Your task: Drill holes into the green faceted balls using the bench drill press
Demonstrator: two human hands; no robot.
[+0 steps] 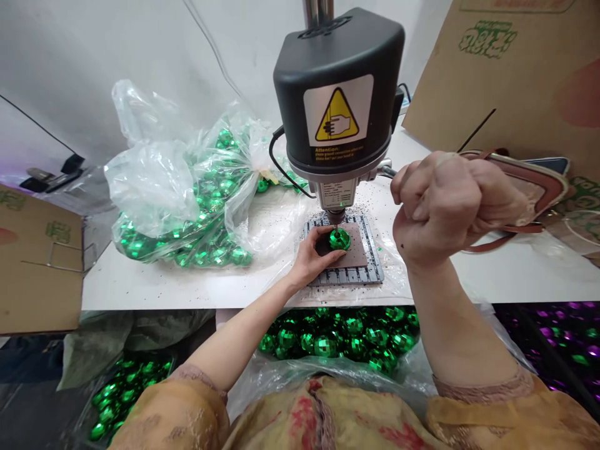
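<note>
Under a black drill press (337, 94) with a yellow hand-warning label, my left hand (316, 253) grips a shiny green faceted ball (340, 239) between thumb and fingers. The ball rests on a brown pad (359, 250) on the slotted metal base (375, 269), with the drill tip at its top. My right hand (438, 203) is raised to the right of the drill head, its fingers curled into a fist. What it holds, if anything, is hidden; a metal lever end (385, 169) shows just left of it.
A clear plastic bag (154, 187) of green balls lies left on the white table (154, 284). More green balls (328, 340) fill the space below the table's front edge. Cardboard boxes (37, 269) stand left and right; a pink bag (546, 187) lies behind my right hand.
</note>
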